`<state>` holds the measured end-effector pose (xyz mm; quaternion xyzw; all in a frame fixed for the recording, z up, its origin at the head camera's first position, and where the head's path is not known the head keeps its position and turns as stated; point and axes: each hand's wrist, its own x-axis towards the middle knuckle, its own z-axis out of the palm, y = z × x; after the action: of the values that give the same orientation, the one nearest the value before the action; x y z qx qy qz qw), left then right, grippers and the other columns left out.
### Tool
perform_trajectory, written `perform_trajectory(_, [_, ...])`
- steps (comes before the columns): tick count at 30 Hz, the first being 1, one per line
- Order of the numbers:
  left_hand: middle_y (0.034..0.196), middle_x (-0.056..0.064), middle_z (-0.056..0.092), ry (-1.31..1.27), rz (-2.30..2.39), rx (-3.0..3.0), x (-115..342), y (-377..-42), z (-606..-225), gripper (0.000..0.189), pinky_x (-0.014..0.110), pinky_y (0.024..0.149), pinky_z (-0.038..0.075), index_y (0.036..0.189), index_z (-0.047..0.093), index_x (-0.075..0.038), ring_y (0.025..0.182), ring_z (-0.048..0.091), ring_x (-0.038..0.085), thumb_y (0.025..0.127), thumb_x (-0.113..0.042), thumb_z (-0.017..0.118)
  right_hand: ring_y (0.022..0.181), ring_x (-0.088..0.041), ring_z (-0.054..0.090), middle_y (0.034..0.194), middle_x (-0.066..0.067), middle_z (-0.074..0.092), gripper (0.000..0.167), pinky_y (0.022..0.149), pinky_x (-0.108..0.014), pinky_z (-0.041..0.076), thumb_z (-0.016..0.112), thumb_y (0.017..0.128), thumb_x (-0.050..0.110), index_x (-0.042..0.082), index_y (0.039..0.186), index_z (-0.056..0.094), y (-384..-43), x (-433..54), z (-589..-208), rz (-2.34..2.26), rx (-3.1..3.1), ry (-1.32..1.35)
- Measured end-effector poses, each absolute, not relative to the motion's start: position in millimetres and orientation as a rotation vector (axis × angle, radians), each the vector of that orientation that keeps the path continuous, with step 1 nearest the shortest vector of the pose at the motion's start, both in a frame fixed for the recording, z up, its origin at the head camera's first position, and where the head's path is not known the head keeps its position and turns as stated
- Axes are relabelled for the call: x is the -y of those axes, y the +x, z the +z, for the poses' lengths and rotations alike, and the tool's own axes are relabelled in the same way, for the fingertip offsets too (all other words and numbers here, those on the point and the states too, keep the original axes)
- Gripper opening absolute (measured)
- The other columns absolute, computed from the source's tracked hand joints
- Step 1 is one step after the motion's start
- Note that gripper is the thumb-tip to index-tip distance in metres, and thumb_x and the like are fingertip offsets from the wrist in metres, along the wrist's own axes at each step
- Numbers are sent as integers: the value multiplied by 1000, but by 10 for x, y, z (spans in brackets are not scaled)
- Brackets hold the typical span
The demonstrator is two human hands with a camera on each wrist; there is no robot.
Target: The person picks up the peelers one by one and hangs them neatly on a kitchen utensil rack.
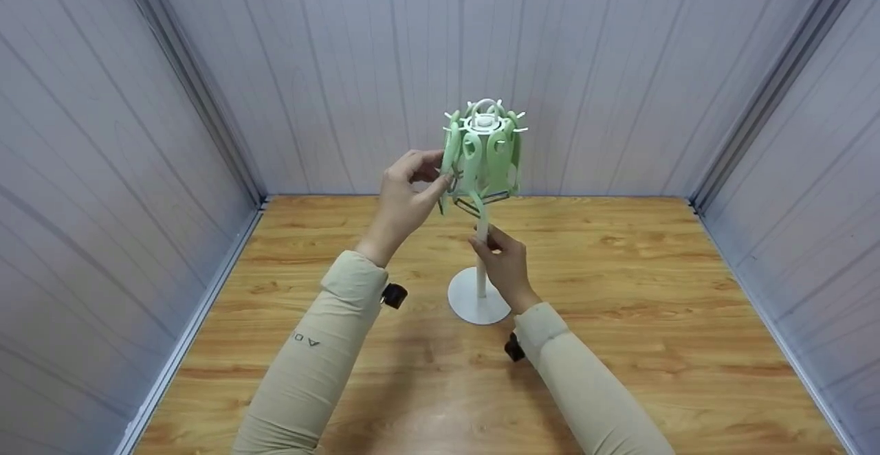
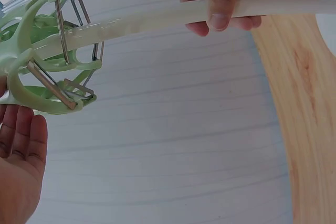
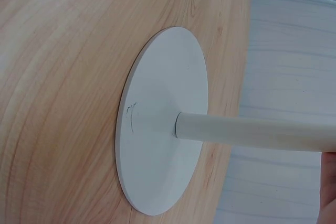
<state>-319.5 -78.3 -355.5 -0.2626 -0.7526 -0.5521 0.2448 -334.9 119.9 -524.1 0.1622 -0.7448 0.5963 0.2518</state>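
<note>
A white stand with a round base (image 1: pixel 462 298) and a slim pole (image 3: pixel 236 129) stands upright on the wooden table. From the hooked top (image 1: pixel 485 124) hang several light green Y-shaped peelers (image 1: pixel 500 159), their metal blades low down, around the pole. My left hand (image 1: pixel 410 190) pinches the leftmost peeler (image 1: pixel 449 149) between thumb and fingers; the left wrist view cuts off part of that grip. Lower down, my right hand (image 1: pixel 507 266) grips the pole between thumb and fingers, below the peelers. Only a sliver of this hand shows in the right wrist view.
Pale panelled walls (image 1: pixel 330 84) enclose the wooden table (image 1: pixel 619 290) at the back and on both sides. The back wall rises behind the stand. A small black device (image 1: pixel 394 295) is on the left wrist, and another black device (image 1: pixel 513 347) on the right.
</note>
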Motion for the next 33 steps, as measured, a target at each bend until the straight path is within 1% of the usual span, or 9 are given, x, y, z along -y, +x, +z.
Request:
perform_trajectory(5, [112, 21, 74, -719, -1515, 2040, 809, -3188, -3604, 30, 33, 90, 61, 126, 74, 6, 96, 71, 29, 98, -3, 79, 77, -6, 66, 87, -15, 79, 17, 73, -20, 55, 81, 98, 8, 3, 115, 81, -3341, -1219, -5224, 1591, 2056, 431])
perform_trajectory(11, [114, 23, 73, -681, -1569, 2046, 910, -3164, -3738, 32, 37, 93, 61, 127, 74, 5, 101, 71, 35, 97, -6, 80, 79, -7, 68, 91, -14, 80, 17, 74, -23, 56, 80, 99, 8, 3, 115, 80, -3329, -1225, -5199, 1555, 2093, 417])
perform_trajectory(13, [118, 23, 73, -666, -1589, 2063, 955, -3155, -3799, 35, 43, 95, 61, 129, 73, 5, 105, 70, 38, 97, -8, 81, 79, -9, 69, 91, -14, 81, 17, 75, -23, 57, 80, 99, 9, 3, 115, 81, -3324, -1224, -5196, 1548, 2098, 419])
perform_trajectory(18, [130, 21, 73, -638, -1583, 2118, 1066, -3115, -3935, 41, 58, 102, 57, 134, 71, 3, 119, 68, 39, 96, -10, 82, 80, -15, 73, 92, -13, 81, 16, 75, -23, 58, 80, 99, 10, 5, 115, 81, -3319, -1213, -5186, 1566, 2115, 414])
perform_trajectory(21, [137, 20, 71, -612, -1569, 2155, 1122, -3098, -4008, 44, 58, 106, 55, 136, 70, 2, 125, 66, 37, 96, -11, 83, 83, -19, 75, 94, -13, 82, 16, 75, -23, 59, 79, 100, 9, 6, 116, 81, -3322, -1207, -5175, 1585, 2136, 416])
perform_trajectory(26, [142, 19, 68, -581, -1563, 2230, 1165, -3101, -4127, 50, 54, 110, 53, 141, 67, 1, 132, 61, 36, 96, -13, 84, 89, -25, 78, 100, -13, 83, 21, 78, -32, 64, 80, 100, 11, 7, 120, 82, -3320, -1242, -5126, 1602, 2197, 407])
perform_trajectory(30, [142, 19, 67, -585, -1543, 2280, 1173, -3104, -4225, 55, 56, 111, 53, 143, 65, 2, 133, 59, 37, 95, -15, 85, 95, -30, 79, 103, -13, 83, 23, 85, -42, 66, 82, 99, 16, 5, 119, 81, -3319, -1301, -5049, 1571, 2288, 412])
perform_trajectory(33, [143, 20, 66, -586, -1524, 2295, 1180, -3103, -4296, 57, 59, 110, 52, 144, 65, 2, 133, 59, 38, 94, -15, 86, 103, -33, 79, 108, -13, 82, 24, 92, -47, 66, 82, 99, 19, 4, 117, 80, -3305, -1340, -4981, 1549, 2376, 439])
